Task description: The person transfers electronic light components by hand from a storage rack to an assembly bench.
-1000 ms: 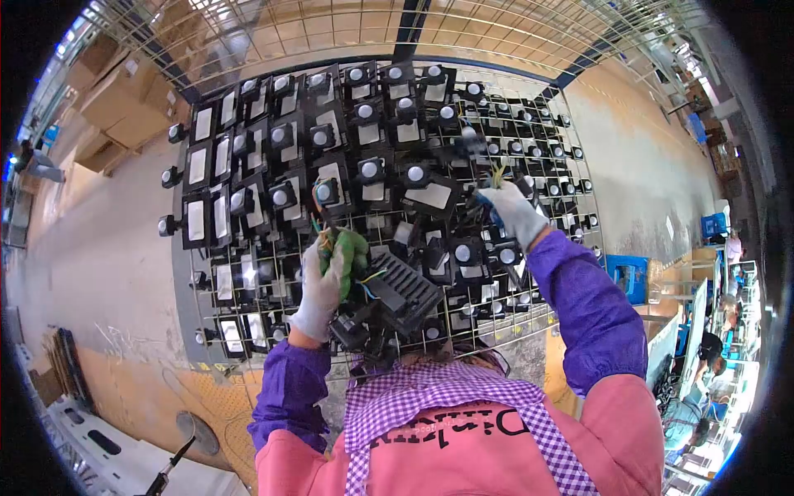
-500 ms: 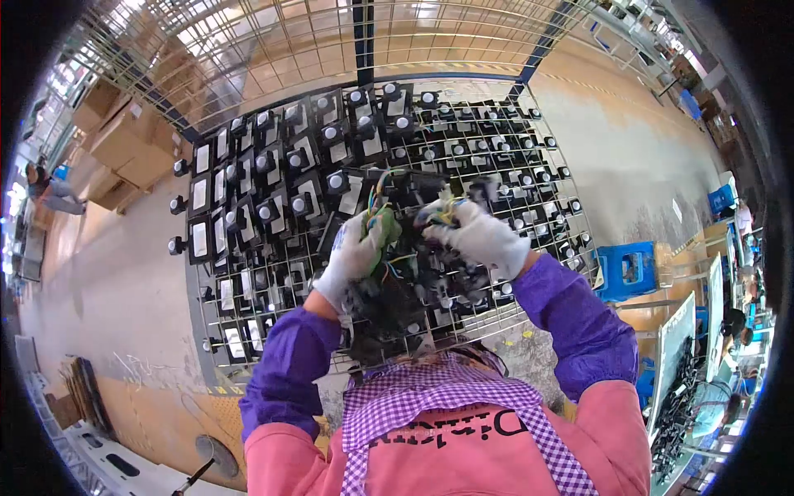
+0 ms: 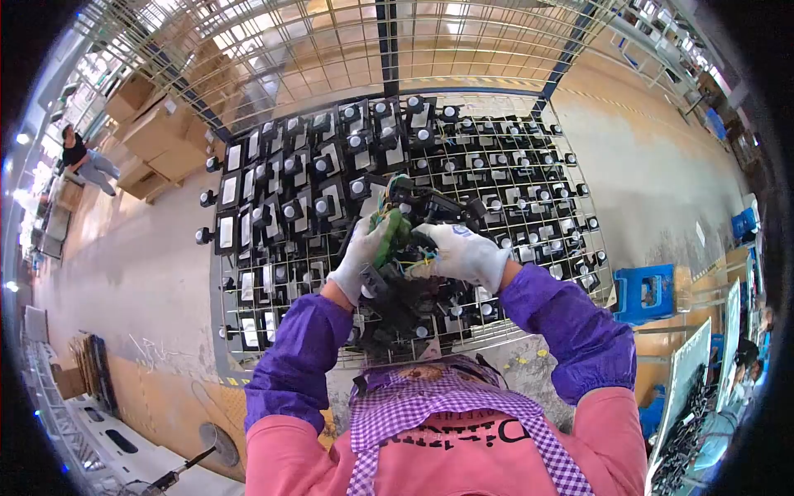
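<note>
My left hand (image 3: 364,252), in a white glove with green fingertips, is closed around coloured wires (image 3: 382,202) that run to black plastic parts. Close beside it, my right hand (image 3: 467,252) has its gloved fingers curled round another part of the bunch, where yellow and green wires (image 3: 418,264) show. Several black parts (image 3: 397,306) hang below the two hands, and a black part (image 3: 442,204) sticks out above them. Overlapping parts hide how many pieces each hand holds. Beneath lie rows of black units with round whitish knobs (image 3: 357,188) in a wire mesh cage.
The cage's tall mesh wall (image 3: 463,50) rises at the far side. A blue stool (image 3: 643,293) stands to the right, near a workbench (image 3: 682,372) with black parts. Cardboard boxes (image 3: 161,132) and another person (image 3: 87,161) are at the far left.
My right hand has moved down and inward, closer to my left hand, and the wires it held up now sit lower. The whole view has shifted slightly.
</note>
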`<state>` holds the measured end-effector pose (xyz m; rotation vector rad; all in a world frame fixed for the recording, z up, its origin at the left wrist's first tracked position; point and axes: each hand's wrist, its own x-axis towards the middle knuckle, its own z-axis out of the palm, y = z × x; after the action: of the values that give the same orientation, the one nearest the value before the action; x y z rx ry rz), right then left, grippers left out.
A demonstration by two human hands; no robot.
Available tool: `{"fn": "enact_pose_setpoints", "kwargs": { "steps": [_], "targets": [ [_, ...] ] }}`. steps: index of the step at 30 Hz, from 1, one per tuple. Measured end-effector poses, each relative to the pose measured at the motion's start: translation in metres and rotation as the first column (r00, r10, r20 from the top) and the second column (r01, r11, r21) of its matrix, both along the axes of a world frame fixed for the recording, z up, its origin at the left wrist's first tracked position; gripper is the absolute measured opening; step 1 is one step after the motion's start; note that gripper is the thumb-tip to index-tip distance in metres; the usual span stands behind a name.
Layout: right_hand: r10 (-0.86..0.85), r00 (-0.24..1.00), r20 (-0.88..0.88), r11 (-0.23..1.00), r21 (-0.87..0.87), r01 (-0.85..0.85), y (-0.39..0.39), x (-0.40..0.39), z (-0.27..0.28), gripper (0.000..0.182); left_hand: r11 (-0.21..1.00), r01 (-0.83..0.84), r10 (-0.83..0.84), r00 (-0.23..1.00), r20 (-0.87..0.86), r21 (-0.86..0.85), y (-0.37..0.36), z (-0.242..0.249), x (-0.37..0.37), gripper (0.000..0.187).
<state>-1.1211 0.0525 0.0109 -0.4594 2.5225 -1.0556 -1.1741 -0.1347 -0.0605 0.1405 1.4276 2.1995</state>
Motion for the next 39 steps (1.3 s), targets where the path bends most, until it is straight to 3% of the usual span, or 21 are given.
{"fn": "enact_pose_setpoints", "kwargs": {
  "steps": [2, 5, 8, 9, 10, 11, 12, 13, 15, 17, 21, 24, 27, 28, 31, 32, 35, 36, 37, 38, 39],
  "targets": [
    [-0.155, 0.986, -0.065, 0.988, 0.005, 0.156, -0.014, 0.003, 0.008, 0.043, 0.997, -0.006, 0.002, 0.999, 0.054, 0.076, -0.001, 0.003, -0.001, 0.026],
    [-0.268, 0.954, -0.136, 0.959, -0.133, 0.25, -0.036, -0.003, 0.009, 0.039, 0.995, -0.091, 0.09, 0.995, -0.042, -0.033, 0.004, -0.018, -0.009, 0.026],
    [-0.271, 0.959, -0.085, 0.947, -0.203, 0.249, -0.049, -0.007, 0.01, 0.036, 0.992, -0.044, 0.036, 0.997, -0.068, -0.118, 0.001, -0.015, -0.014, 0.028],
    [-0.236, 0.968, -0.08, 0.95, -0.23, 0.212, -0.051, -0.009, 0.007, 0.036, 0.931, -0.141, 0.039, 0.956, -0.292, -0.338, -0.004, -0.016, -0.01, 0.03],
    [-0.159, 0.983, 0.098, 0.938, -0.295, 0.181, -0.053, -0.014, 0.01, 0.037, 0.969, -0.172, 0.136, 0.97, -0.201, -0.175, -0.006, -0.001, 0.007, 0.033],
    [-0.126, 0.982, 0.14, 0.929, -0.33, 0.166, -0.053, -0.015, 0.0, 0.042, 0.903, -0.11, 0.012, 0.973, -0.232, -0.415, -0.009, -0.003, 0.002, 0.034],
    [-0.134, 0.965, 0.227, 0.944, -0.267, 0.194, -0.055, -0.016, 0.002, 0.049, 0.988, -0.147, 0.15, 0.987, -0.058, 0.054, -0.01, -0.008, 0.014, 0.037],
    [-0.173, 0.981, -0.086, 0.983, 0.049, 0.177, -0.054, -0.014, -0.002, 0.055, 0.994, -0.083, 0.078, 0.994, -0.074, -0.07, -0.008, -0.018, 0.01, 0.04],
    [-0.243, 0.97, -0.017, 0.956, 0.162, 0.243, -0.079, -0.009, 0.033, 0.058, 1.0, 0.005, -0.004, 0.986, -0.166, 0.002, -0.013, -0.007, 0.007, 0.044],
    [-0.206, 0.962, 0.179, 0.954, -0.18, 0.238, -0.069, -0.011, 0.009, 0.057, 0.998, -0.03, 0.04, 0.973, -0.228, 0.046, -0.015, -0.003, 0.008, 0.049],
    [-0.373, 0.923, -0.1, 0.926, 0.022, 0.377, -0.054, 0.002, -0.033, 0.048, 0.93, 0.034, -0.04, 0.999, 0.008, 0.366, -0.008, -0.016, 0.005, 0.055],
    [-0.293, 0.953, -0.083, 0.926, 0.224, 0.304, -0.092, -0.01, 0.016, 0.046, 0.919, 0.038, -0.029, 0.999, -0.03, 0.392, -0.01, -0.017, 0.0, 0.048],
    [-0.308, 0.926, -0.217, 0.87, 0.329, 0.367, -0.087, -0.007, -0.006, 0.044, 0.914, 0.02, -0.044, 0.998, 0.051, 0.405, -0.015, -0.017, -0.002, 0.047],
    [-0.323, 0.938, -0.128, 0.919, 0.193, 0.343, -0.091, -0.014, 0.0, 0.042, 0.92, -0.005, -0.026, 0.997, 0.075, 0.391, -0.014, -0.019, 0.0, 0.047],
    [-0.311, 0.835, -0.454, 0.896, 0.154, 0.417, -0.096, -0.012, -0.019, 0.039, 0.884, -0.045, -0.029, 0.988, 0.151, 0.466, -0.009, -0.029, 0.002, 0.048],
    [-0.333, 0.893, -0.301, 0.929, 0.059, 0.366, -0.096, -0.015, -0.015, 0.042, 0.861, -0.057, -0.039, 0.983, 0.178, 0.506, -0.01, -0.037, 0.001, 0.048],
    [-0.287, 0.781, -0.555, 0.926, 0.046, 0.374, -0.093, -0.01, -0.031, 0.035, 0.899, -0.107, 0.111, 0.994, 0.014, 0.425, 0.012, -0.077, -0.006, 0.047],
    [-0.325, 0.802, -0.502, 0.935, -0.042, 0.352, -0.095, -0.011, -0.026, 0.026, 0.895, -0.034, 0.031, 0.999, 0.013, 0.445, -0.025, -0.005, 0.002, 0.044],
    [-0.254, 0.717, -0.649, 0.94, 0.008, 0.341, -0.095, -0.008, -0.027, 0.016, 0.873, -0.088, 0.065, 0.996, 0.063, 0.481, -0.026, -0.004, 0.0, 0.045],
    [-0.291, 0.736, -0.611, 0.924, 0.02, 0.382, -0.094, -0.005, -0.026, 0.015, 0.846, -0.142, 0.098, 0.989, 0.112, 0.513, -0.026, -0.005, -0.002, 0.047],
    [-0.32, 0.652, -0.687, 0.904, -0.015, 0.427, -0.1, 0.0, -0.019, 0.014, 0.784, -0.218, -0.022, 0.926, 0.378, 0.581, -0.024, -0.01, -0.003, 0.05]
  ]
}}
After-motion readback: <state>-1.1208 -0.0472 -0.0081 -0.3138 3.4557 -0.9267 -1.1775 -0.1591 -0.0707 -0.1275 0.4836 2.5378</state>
